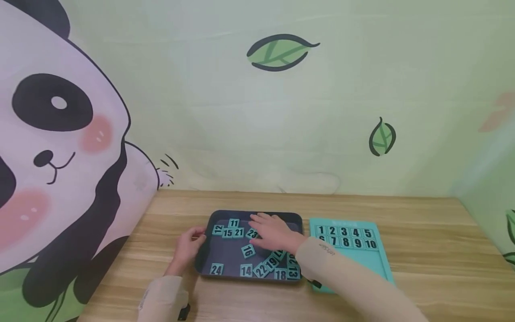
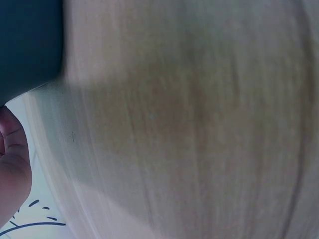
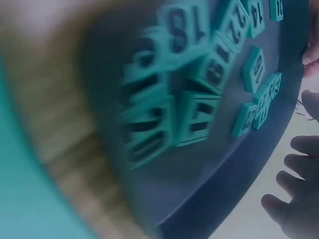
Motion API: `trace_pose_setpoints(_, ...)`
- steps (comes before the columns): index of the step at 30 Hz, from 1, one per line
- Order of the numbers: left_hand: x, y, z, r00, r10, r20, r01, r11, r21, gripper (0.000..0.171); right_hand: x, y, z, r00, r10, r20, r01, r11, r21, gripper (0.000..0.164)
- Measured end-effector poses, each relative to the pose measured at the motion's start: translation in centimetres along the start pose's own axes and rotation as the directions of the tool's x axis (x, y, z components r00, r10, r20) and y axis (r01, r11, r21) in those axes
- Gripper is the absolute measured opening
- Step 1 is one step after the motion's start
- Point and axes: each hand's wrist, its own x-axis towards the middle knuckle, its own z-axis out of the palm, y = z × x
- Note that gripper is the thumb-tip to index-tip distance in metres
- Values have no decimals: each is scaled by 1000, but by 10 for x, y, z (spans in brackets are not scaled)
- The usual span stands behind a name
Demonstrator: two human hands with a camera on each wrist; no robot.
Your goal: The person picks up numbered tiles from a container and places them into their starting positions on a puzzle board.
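Observation:
A dark shallow tray (image 1: 227,256) holds several loose teal number tiles. At its left wall my left hand (image 1: 186,248) grips the rim, with thumb and fingers at the edge; in the left wrist view only a bent part of that hand (image 2: 12,164) shows beside the tray's corner. My right hand (image 1: 273,232) reaches over the tray's right half with its fingers extended, close by the 23 tile (image 1: 252,233). Spread fingers of the right hand (image 3: 301,199) appear in the right wrist view. The 16 tile (image 1: 248,251) lies tilted near the middle, and the 24 tile (image 1: 216,269) near the front left corner.
Right of the tray lies a teal number board (image 1: 358,264) with tiles 1 to 10 in its top two rows; my right forearm crosses its near part. The wooden table (image 1: 434,250) runs back to a wall sheet (image 1: 217,116) printed with a panda and leaves.

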Motion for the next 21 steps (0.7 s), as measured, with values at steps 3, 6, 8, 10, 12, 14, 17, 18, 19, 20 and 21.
trace_pose_setpoints(3,-1,0,0,1000,-12,3,12,1000,-2,28,14,-7,0,999,-2,33,3,999,-32,57)
trace_pose_setpoints(6,-1,2,0,1000,-13,2,13,1000,-4,28,25,-13,4,997,-8,77,12,998,-56,61)
trace_pose_setpoints(8,-2,2,0,1000,-9,0,9,1000,-6,28,30,-17,7,994,-10,108,16,998,-63,63)
trace_pose_setpoints(10,-2,2,0,1000,-8,-3,8,1000,-8,27,35,-20,9,990,-6,138,14,998,-60,65)
trace_pose_setpoints(12,-2,2,0,1000,-4,-5,4,1000,-8,27,39,-23,11,987,1,163,8,999,-53,67)
trace_pose_setpoints(14,-2,2,0,1000,6,-6,-6,1000,-10,27,43,-25,13,983,11,185,-3,999,-43,69)
trace_pose_setpoints(17,-2,1,0,1000,17,-10,-17,1000,-11,26,47,-27,15,977,28,210,-21,999,-36,71)
trace_pose_setpoints(18,-2,1,0,1000,21,-10,-21,1000,-11,26,48,-27,16,975,33,218,-27,999,-33,71)
trace_pose_setpoints(19,-2,1,0,1000,23,-12,-23,1000,-11,26,50,-28,16,974,38,223,-32,999,-30,72)
trace_pose_setpoints(20,-2,1,0,1000,23,-14,-23,1000,-9,26,51,-28,16,973,43,228,-39,999,-23,72)
trace_pose_setpoints(21,-3,1,0,1000,22,-15,-22,1000,-8,26,51,-28,16,972,47,232,-44,999,-15,72)
